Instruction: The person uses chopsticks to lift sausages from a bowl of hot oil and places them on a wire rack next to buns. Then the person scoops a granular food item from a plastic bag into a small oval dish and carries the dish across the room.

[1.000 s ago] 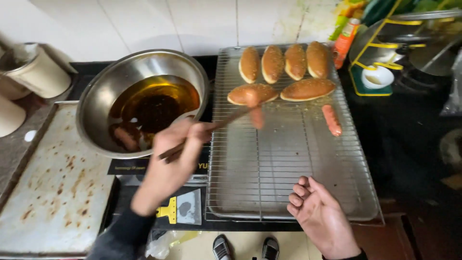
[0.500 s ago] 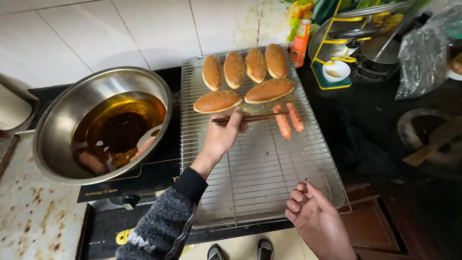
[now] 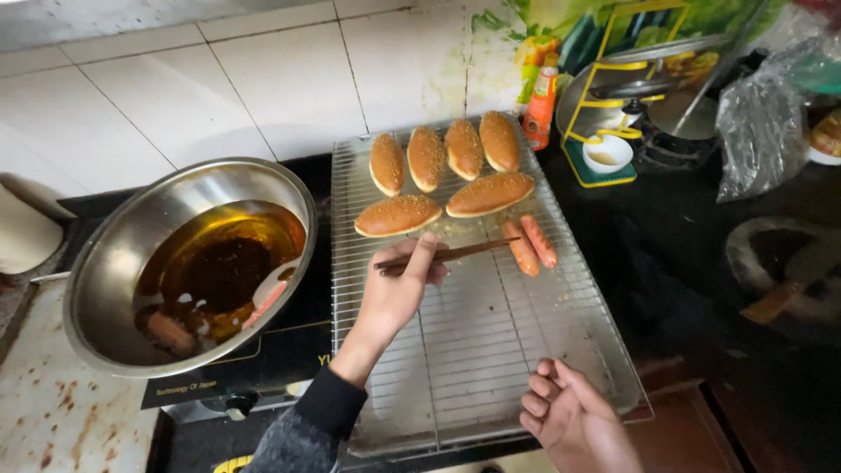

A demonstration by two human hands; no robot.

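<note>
My left hand (image 3: 396, 293) grips a pair of brown chopsticks (image 3: 455, 254) over the wire rack (image 3: 491, 350); their tips reach two fried sausages (image 3: 530, 245) lying side by side on the rack. Several seeded buns (image 3: 442, 153) lie at the rack's far end, with two more (image 3: 442, 206) in front of them. My right hand (image 3: 569, 416) rests at the rack's near edge, fingers loosely curled, holding nothing. To the left, a steel pan (image 3: 114, 263) of dark oil holds more sausages (image 3: 171, 331).
A yellow wire stand (image 3: 613, 88) with a small white bowl (image 3: 607, 153) and an orange bottle (image 3: 541, 105) stand behind the rack. Crumpled clear plastic (image 3: 762, 123) lies at the right. A stained metal sheet (image 3: 53, 420) is at the lower left.
My left hand carried a sausage on the chopsticks to the right and set it beside the first one. The view shifted right; the right hand stayed put.
</note>
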